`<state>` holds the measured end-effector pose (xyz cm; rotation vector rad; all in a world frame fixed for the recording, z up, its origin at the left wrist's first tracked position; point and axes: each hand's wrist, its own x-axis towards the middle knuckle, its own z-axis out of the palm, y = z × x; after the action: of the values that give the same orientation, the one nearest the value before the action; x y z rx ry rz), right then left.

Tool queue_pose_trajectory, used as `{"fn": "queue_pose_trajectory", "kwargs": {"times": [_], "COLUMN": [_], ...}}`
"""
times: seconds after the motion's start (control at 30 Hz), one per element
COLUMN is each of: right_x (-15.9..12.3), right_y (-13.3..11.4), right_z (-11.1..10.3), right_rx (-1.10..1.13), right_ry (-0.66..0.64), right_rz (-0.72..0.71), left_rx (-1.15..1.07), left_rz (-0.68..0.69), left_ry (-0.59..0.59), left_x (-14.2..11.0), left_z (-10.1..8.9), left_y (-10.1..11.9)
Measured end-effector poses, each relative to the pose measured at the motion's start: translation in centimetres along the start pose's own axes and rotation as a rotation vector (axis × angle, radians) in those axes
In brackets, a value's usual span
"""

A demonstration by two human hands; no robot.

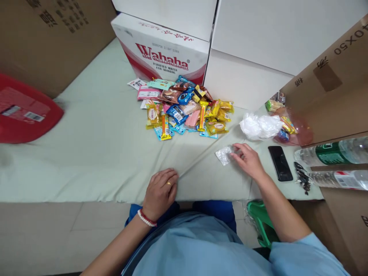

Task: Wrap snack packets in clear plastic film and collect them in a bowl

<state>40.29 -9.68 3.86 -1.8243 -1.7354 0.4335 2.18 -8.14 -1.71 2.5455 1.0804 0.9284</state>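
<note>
My left hand [161, 188] rests palm down at the front edge of the cloth-covered table [94, 161], its fingers laid flat and holding nothing. It wears a ring and a red-and-white bead bracelet. Over to the right, my right hand [247, 159] is at the edge of a small crumpled clear plastic bag [224, 155]. Thumb and index finger are apart there, the thumb tip at the bag's edge. Beyond both hands lies a pile of wrapped snacks [184, 109] in yellow, blue, pink and brown packets, heaped before a Wahaha water carton [163, 57].
Bunched white plastic bags [260, 125], a translucent red bowl [304, 128] with snacks, a black phone [280, 163] and keys [301, 174] lie at right. Two water bottles [330, 153] border them. A red container [25, 111] stands left; a green stool [260, 220] is below.
</note>
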Motion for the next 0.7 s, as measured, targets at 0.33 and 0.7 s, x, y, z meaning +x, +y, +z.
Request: {"fn": "queue_pose_trajectory", "kwargs": {"times": [0.33,0.7], "right_x": [2.8,-0.8], "right_y": [-7.9,-9.8], "right_z": [6.6,10.4], "right_rx": [0.385,0.749], "right_ry": [-0.131,-0.037], "right_rz": [-0.184,0.091], "left_rx": [-1.046,-1.228], "left_rz": [-0.875,-0.978], "left_ry": [0.003,0.036], "left_x": [4.4,4.5], "left_z": [-1.1,0.6], "left_y": [3.5,2.2]}}
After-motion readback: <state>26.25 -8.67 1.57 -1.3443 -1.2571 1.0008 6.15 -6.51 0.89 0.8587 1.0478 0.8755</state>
